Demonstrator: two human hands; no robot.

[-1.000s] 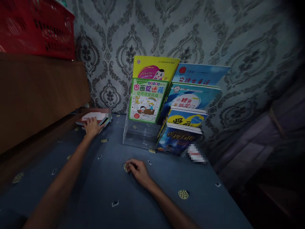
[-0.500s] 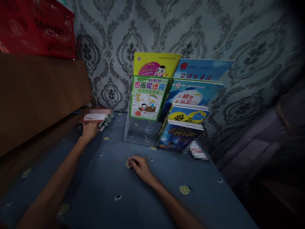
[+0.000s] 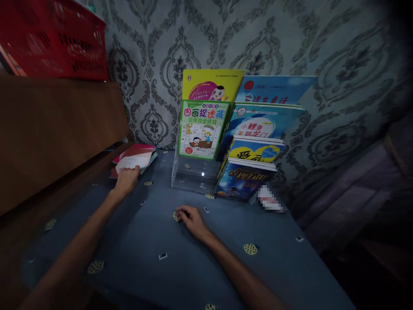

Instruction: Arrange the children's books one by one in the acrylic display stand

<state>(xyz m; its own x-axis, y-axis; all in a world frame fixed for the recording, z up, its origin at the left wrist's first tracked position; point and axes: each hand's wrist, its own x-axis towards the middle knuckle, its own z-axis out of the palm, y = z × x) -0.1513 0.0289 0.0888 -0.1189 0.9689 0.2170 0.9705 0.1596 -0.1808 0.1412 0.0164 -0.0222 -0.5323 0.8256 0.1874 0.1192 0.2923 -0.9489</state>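
Over the near part of the blue cloth (image 3: 135, 241), the right hand (image 3: 192, 220) rests with fingers loosely bent, grasping nothing. Farther left, the left hand (image 3: 127, 181) has its fingertips on a low pile of books (image 3: 145, 151), which lies flat on the cloth beside the wooden cabinet (image 3: 58, 129); whether it grips them I cannot tell. Beyond the right hand stands a clear rack (image 3: 193, 184), its left column holding a green-bordered book (image 3: 200, 134) and a yellow one (image 3: 204, 82), its right column several blue ones (image 3: 238, 181), with the patterned wall (image 3: 155, 77) behind
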